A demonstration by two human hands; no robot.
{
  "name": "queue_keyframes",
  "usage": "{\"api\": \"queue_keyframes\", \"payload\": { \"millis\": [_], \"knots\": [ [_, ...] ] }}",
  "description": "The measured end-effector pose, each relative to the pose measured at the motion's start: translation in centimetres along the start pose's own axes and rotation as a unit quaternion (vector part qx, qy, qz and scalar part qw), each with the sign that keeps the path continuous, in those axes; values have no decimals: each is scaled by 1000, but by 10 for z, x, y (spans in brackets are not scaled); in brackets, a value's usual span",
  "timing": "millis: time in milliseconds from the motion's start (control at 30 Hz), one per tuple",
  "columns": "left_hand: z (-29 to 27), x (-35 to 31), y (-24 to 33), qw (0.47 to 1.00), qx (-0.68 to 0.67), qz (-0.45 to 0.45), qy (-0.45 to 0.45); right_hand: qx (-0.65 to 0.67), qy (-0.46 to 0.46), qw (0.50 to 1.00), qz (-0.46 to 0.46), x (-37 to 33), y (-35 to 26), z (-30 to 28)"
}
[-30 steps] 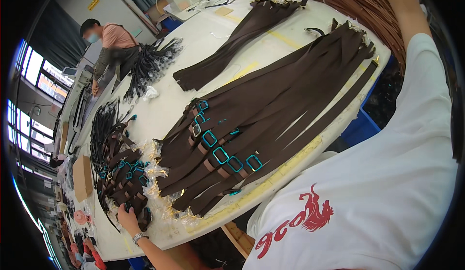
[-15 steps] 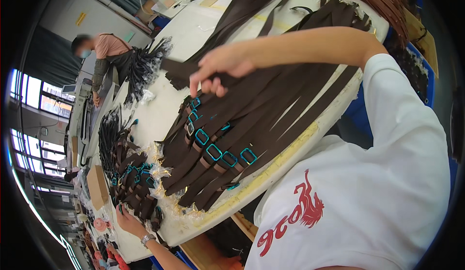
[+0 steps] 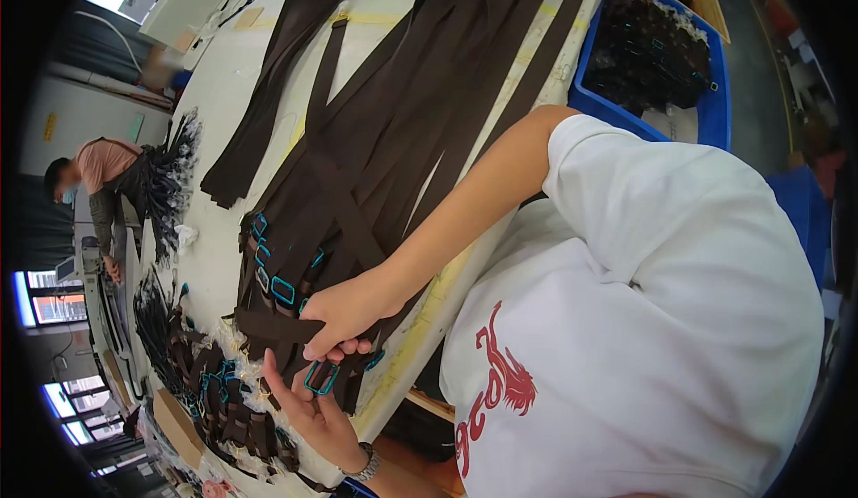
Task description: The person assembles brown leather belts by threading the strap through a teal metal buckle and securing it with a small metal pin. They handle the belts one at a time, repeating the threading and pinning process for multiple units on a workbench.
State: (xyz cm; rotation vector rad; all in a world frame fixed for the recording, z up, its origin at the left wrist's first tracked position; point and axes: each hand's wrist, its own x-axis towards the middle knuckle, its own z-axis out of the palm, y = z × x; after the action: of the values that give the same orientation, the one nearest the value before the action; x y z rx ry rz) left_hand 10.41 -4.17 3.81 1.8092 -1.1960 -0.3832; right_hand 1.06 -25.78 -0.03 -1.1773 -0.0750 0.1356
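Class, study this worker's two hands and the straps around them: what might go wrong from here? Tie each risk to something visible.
1. The right hand grips a dark brown strap just above a teal-edged buckle at the left hand; the two might catch.
2. A crossing strap lies over others; pulling could tangle them.
3. Nearby buckles might snag.

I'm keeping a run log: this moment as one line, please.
right hand: gripping brown strap; left hand: touching teal-edged buckle; table: brown straps, buckles; alongside: blue bin

Cardboard box, stooping co-worker, bright window
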Motion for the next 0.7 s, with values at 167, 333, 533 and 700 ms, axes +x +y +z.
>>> {"api": "queue_keyframes", "payload": {
  "millis": [167,333,533,700],
  "knots": [
    [2,7,10,997,-43,-37,-50,-10,-32,998,-50,-7,13,-6],
    [5,13,20,990,-95,-88,-49,2,-23,997,-70,-9,13,-7],
    [18,14,9,998,-31,-51,3,77,12,996,-44,-13,17,-10],
    [25,9,-6,991,112,27,61,176,36,984,-3,-4,24,-11]
  ]
}}
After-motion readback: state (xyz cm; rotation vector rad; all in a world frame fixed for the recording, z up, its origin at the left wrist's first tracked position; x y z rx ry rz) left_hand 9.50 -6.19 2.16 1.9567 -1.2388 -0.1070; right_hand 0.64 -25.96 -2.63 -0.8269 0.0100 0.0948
